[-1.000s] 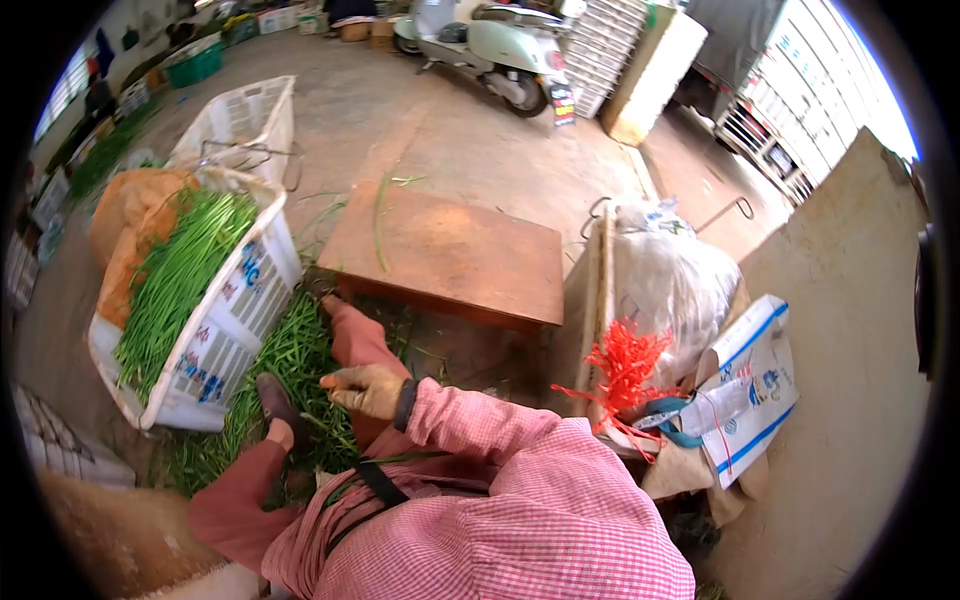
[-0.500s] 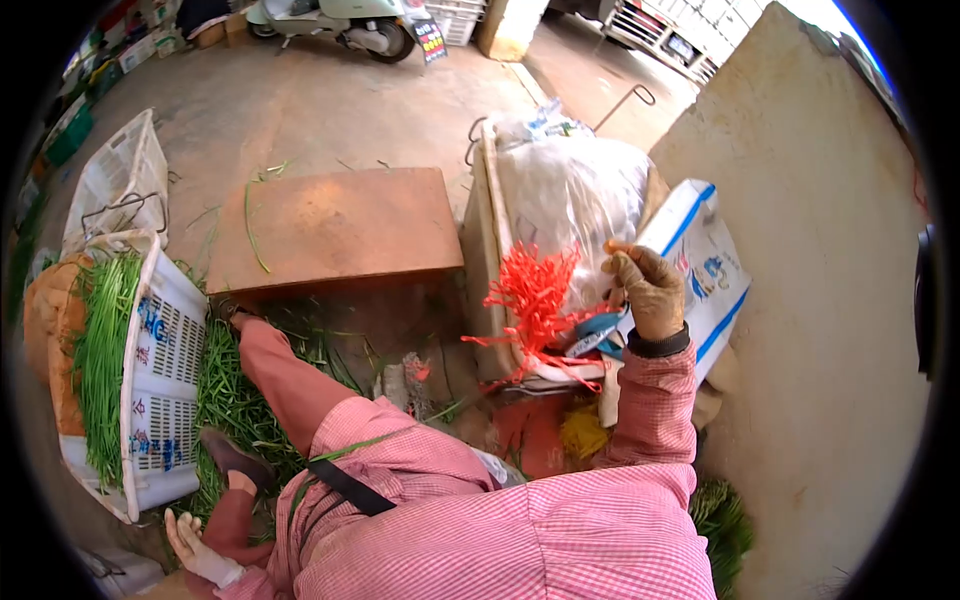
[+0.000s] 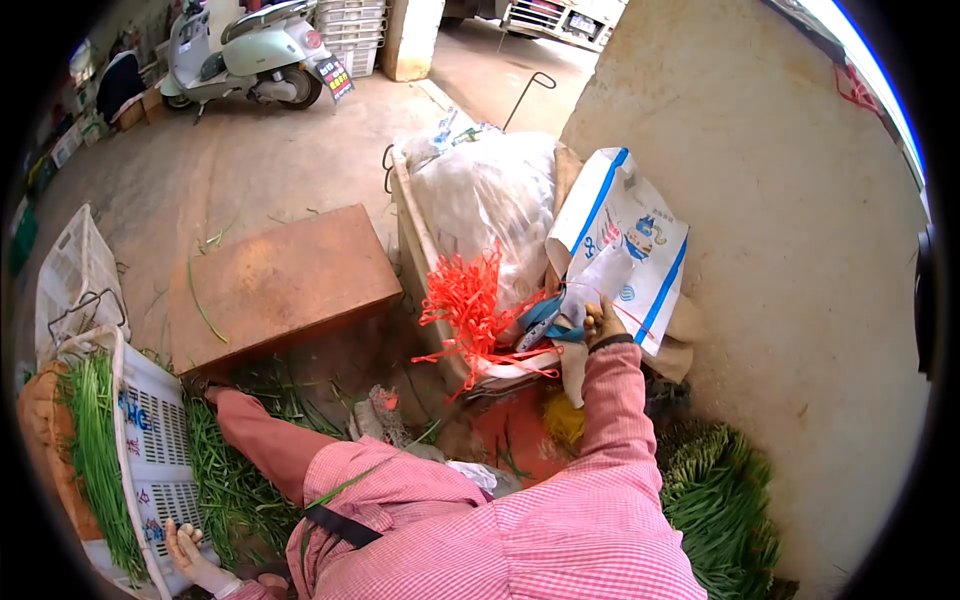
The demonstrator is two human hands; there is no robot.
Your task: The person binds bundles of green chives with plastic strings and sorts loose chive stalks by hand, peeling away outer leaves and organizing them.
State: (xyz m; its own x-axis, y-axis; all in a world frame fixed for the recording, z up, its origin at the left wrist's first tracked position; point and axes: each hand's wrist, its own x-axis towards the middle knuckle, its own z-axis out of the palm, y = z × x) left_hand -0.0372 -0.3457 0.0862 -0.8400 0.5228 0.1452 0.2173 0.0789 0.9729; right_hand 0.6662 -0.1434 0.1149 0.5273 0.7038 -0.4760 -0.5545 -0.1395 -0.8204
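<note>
My right hand (image 3: 603,322) has its fingers curled in front of a white bag with blue edging (image 3: 640,240). A thin red strand crosses the bag by the fingertips, but whether they grip it is unclear. Just left of the hand, a bundle of red plastic ties (image 3: 465,305) hangs over the rim of a tall bin (image 3: 418,225). A blue-handled tool (image 3: 538,328) lies beside the ties. At lower left, my left hand (image 3: 190,555) has its fingers apart, near the side of a white crate (image 3: 155,430) filled with long green stalks (image 3: 95,440).
A brown box-like block (image 3: 285,280) stands ahead. Loose green leaves (image 3: 235,480) cover the floor by my legs. Bundled greens (image 3: 720,510) lie at right against a wall (image 3: 790,300). A clear plastic sack (image 3: 490,200) fills the bin. A scooter (image 3: 255,60) is parked behind.
My view has turned right. My right hand has come down from its raised place above the bin to the white bag's lower edge. My left hand is now close to the crate, fingers still apart.
</note>
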